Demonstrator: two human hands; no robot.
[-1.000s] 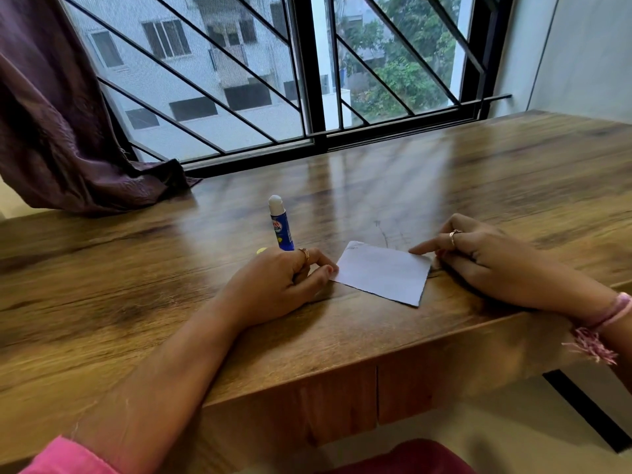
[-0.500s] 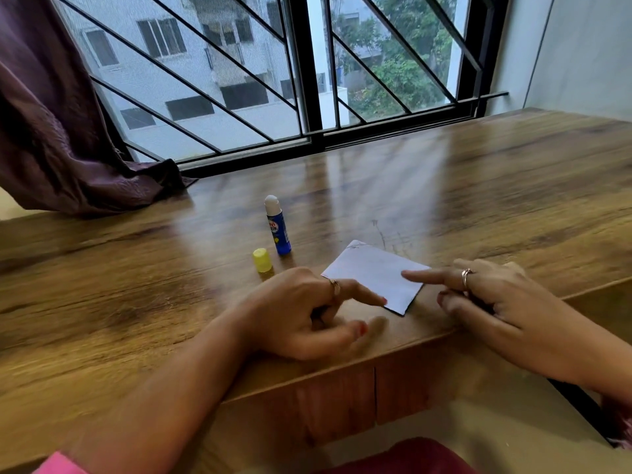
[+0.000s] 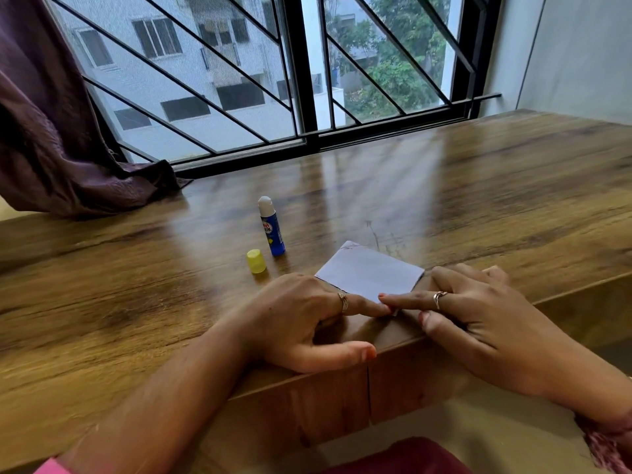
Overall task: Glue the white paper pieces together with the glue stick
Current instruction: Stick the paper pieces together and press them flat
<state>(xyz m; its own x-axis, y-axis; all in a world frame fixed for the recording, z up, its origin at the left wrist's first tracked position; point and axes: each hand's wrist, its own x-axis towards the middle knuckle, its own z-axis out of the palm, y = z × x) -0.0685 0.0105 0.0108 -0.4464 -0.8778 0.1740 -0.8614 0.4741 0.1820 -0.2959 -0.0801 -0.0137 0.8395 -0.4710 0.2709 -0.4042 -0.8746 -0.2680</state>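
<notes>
Behind our wooden desk (image 3: 478, 206) runs a barred window (image 3: 301, 70), with a purple curtain (image 3: 51, 131) bunched at the upper left of the frame. Left of centre we see the yellow cap (image 3: 256, 261) standing just beside the upright, uncapped glue stick (image 3: 271, 226). Below them our left hand (image 3: 301, 323) stretches its index finger flat onto the near corner of the white paper (image 3: 369, 271), thumb out, grasping nothing. Right of centre, our right hand (image 3: 478, 319) presses that same corner with a straight index finger, fingertips meeting, likewise grasping nothing.
</notes>
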